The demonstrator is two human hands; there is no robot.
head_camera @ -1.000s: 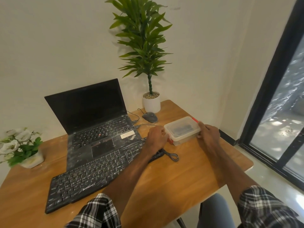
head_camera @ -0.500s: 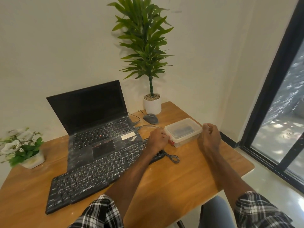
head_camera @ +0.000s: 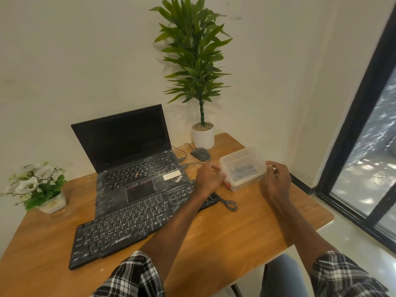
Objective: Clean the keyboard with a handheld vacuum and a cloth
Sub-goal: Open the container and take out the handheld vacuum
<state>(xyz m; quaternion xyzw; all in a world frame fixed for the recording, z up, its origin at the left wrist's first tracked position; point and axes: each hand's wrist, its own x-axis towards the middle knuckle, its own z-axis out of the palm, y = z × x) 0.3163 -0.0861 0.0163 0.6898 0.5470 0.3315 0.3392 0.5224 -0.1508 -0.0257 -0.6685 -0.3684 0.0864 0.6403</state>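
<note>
A dusty black keyboard (head_camera: 120,230) lies on the wooden table (head_camera: 246,228), in front of an open, dusty black laptop (head_camera: 130,153). To the right stands a translucent plastic box (head_camera: 243,168) with something dark inside and a red clip at its lower left corner. My left hand (head_camera: 209,175) grips the box's left side with curled fingers. My right hand (head_camera: 276,179) grips its right edge. The box's top looks raised and tilted toward me. I see no vacuum or cloth in the open.
A grey mouse (head_camera: 200,154) and a tall potted plant (head_camera: 202,136) stand behind the box. A black cable loop (head_camera: 228,203) lies by the keyboard's right end. A small flower pot (head_camera: 40,189) sits at the table's left. A glass door (head_camera: 364,146) is on the right.
My right hand, which hung just off the box half a second ago, has closed on its right edge again. The box's top now sits higher and tilted.
</note>
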